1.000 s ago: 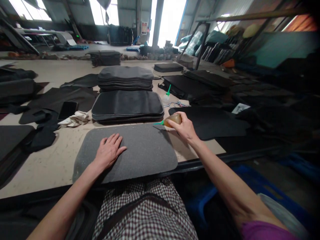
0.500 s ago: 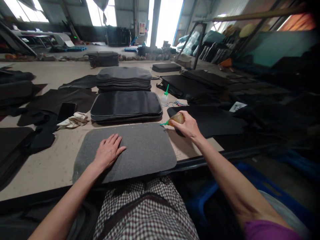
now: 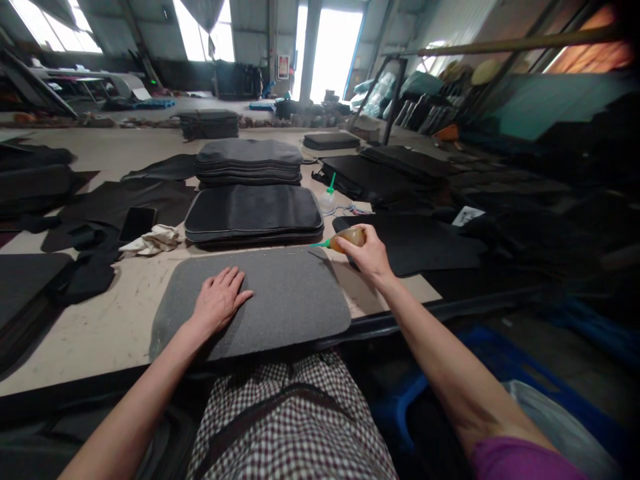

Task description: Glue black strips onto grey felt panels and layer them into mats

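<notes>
Taking the grey panel [image 3: 285, 300] as the dial, with twelve pointing away from the person, the panel is lying flat on the bench [image 3: 90, 327], its six o'clock edge reaching the bench's near edge. The left hand [image 3: 217, 300] is resting palm-down on its nine o'clock side, its grip spread loosely apart and clasping nothing. The right hand [image 3: 373, 255] is holding the amber bottle [image 3: 347, 239] out at two o'clock, its grip wrapped around the rounded body; the green nozzle [image 3: 320, 244] is pointing toward nine and lying over or just beside the panel's far edge at one, though whether the tip is touching is impossible to tell.

The bottle is looking light and squeezable, probably slick if its contents are wetting the outside; the belly is offering the best hold, while the slender nozzle is seeming the part most easily bent. The panel is appearing thin, light and fairly flexible, its matte face probably giving good friction; the bare rims at three and nine are suiting a careful two-handed hold.
</notes>
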Available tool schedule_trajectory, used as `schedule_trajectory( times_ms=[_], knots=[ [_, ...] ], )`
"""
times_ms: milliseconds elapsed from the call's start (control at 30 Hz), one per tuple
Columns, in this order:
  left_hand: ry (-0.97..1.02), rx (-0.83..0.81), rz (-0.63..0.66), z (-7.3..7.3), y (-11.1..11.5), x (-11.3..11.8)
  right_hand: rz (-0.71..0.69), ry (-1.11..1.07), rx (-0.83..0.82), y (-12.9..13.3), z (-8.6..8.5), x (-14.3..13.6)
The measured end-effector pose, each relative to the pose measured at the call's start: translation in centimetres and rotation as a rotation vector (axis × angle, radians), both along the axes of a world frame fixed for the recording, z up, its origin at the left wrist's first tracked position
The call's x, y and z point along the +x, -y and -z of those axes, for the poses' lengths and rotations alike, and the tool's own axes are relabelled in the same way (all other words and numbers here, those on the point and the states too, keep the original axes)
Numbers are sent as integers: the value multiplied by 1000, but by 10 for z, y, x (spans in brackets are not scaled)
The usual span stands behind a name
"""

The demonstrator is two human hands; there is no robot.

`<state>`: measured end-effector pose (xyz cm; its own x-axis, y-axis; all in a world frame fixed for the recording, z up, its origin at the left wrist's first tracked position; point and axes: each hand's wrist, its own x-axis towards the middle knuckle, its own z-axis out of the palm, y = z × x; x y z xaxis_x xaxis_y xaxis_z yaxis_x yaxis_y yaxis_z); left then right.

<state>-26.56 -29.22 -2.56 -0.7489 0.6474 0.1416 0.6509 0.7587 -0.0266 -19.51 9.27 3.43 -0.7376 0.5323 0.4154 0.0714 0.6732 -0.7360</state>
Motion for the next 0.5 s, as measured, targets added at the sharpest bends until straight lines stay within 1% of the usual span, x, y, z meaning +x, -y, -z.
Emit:
schedule_trajectory(
  times_ms=[133,333,400,500],
  knots=[
    [5,-2,-6,2,0,-1,52,52,-86,13,14,-7],
    [-20,-8,-3,3,0,0,112,77,-170,15,33,-12],
    [-22,-3,0,2,0,0,101,73,-204,17,39,-13],
    [-26,7,1,3,1,-1,45,61,-267,25,47,-15]
  ],
)
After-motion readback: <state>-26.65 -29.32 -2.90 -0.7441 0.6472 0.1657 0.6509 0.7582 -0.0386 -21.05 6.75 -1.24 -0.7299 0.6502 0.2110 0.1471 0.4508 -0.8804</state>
